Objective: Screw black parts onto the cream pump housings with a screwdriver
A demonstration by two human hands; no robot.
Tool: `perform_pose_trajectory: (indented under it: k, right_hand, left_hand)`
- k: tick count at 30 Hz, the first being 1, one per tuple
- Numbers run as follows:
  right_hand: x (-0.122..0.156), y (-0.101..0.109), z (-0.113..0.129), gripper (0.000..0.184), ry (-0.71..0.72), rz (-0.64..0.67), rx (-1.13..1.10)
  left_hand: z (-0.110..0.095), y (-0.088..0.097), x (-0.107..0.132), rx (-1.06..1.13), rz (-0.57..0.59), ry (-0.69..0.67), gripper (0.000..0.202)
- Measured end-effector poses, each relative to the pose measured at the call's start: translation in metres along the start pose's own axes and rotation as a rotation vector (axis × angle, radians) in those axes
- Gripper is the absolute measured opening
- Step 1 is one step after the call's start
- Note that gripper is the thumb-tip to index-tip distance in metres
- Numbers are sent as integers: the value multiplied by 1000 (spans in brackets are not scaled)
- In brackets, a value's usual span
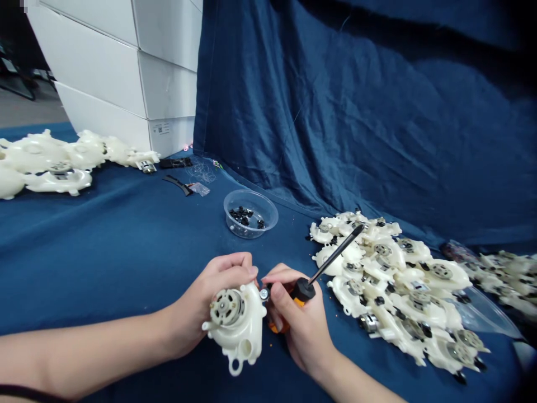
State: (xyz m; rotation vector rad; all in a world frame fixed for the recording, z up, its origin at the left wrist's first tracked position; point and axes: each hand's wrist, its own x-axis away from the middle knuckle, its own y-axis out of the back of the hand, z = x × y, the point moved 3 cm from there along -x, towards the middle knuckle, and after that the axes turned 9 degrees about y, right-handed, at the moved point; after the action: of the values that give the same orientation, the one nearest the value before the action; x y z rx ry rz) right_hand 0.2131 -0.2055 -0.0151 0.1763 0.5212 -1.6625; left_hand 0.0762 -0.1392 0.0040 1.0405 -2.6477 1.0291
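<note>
Fingers of my left hand are closed around one white plastic gearbox housing, and my right hand grips one screwdriver with a black and orange handle. From the head camera, I see the housing held just above the blue cloth, between my hands. Its long axis runs roughly up and down the view, with its loop end pointing toward me and one silver motor facing up. The screwdriver's thin shaft points up and to the right, over the nearer heap of white housings. One small silver ring sits at the housing's top edge, just beside my right hand. One clear plastic bowl holds black parts, too many to count. Two more heaps of white housings lie farther off, one on each side.
</note>
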Motion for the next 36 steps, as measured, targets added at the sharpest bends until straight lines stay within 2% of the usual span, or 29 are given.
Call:
perform_pose_trajectory:
  k: [4,7,9,12,16,19,23,29,36]
  right_hand:
    - [-1,-1,-1,8,-29,4,-27]
    - [-1,1,-1,9,-19,-27,15]
    - [-2,2,1,10,20,-61,60]
    - [-3,1,8,9,112,-93,154]
    - [-5,-1,18,6,245,-101,331]
    - [-5,-1,20,7,288,-104,392]
    - [-3,-1,17,7,236,-100,320]
    - [-2,-3,15,9,95,15,160]
    - [-2,-1,17,10,89,95,131]
  left_hand:
    - [-2,1,2,16,-47,-2,36]
    - [1,4,3,69,-154,55,32]
    - [2,4,3,87,-183,66,31]
    - [2,3,1,83,-146,39,32]
    - [3,4,1,85,-158,28,36]
    - [4,5,2,76,-180,27,37]
    - [0,5,1,58,-164,-7,37]
    - [-11,7,-3,-149,-28,-91,43]
    - [-21,5,10,-423,-29,-266,43]
